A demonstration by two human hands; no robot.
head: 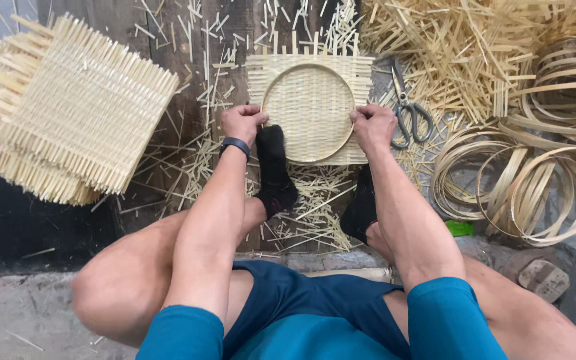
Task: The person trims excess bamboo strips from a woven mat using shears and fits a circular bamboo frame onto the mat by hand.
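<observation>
The fingers of the left hand (241,123) and the right hand (371,125) are curled tight on opposite edges of a round bamboo hoop (308,67), pressed onto a square woven mat (309,112) on the floor. One black-socked foot (273,167) pins the mat's near edge. Uneven pressure could let the hoop spring off; splinters threaten the fingertips. Scissors (408,110) lie just right, with spare hoops (535,180) beyond.

A bamboo-weaving workshop: woven mats (68,113) stacked at ten o'clock, coiled bamboo hoops (535,180) at three o'clock, loose strips (461,53) and offcuts littering the floor (168,147).
</observation>
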